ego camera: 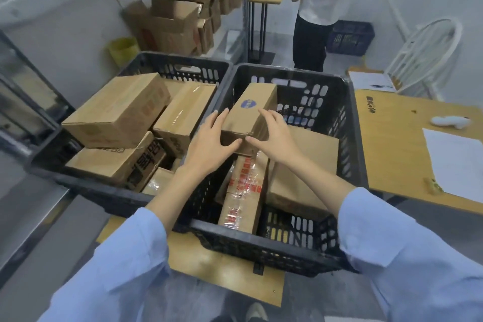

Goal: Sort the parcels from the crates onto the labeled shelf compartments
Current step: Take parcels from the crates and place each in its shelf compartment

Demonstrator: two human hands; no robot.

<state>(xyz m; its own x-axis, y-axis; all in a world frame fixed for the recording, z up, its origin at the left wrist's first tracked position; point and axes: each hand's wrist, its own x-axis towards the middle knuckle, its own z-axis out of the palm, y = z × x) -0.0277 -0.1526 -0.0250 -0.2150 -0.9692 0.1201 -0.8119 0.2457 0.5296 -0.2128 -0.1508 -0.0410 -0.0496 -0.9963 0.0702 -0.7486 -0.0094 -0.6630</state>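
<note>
Head view, the only one.

Two black perforated plastic crates stand side by side, touching. The left crate is packed with brown cardboard boxes. A large one lies tilted on top of the pile, and a taped box sits just beside it.

The right crate holds fewer parcels:
- a long cardboard box with red-printed clear tape, leaning on the near wall
- a flat plain cardboard box to its right, tilted
- a small brown cardboard parcel with a round blue sticker on its top face, resting above both with its far end near the crate's back wall

Hands: both grip the near end of the small brown cardboard parcel. The left hand has its fingers laid up the left side and its thumb wrapped across the near face. The right hand has its fingers over the top right edge and its thumb on the near face, close to the left thumb. Both sleeves are light blue.

Surroundings:
- A wooden bench stands right of the crates, carrying a white paper sheet.
- Open empty cartons stand along the far wall, with a yellow bin beside them.
- A second person in a white shirt and dark trousers stands at the back.
- A blue crate and a white chair are to that person's right.
</note>
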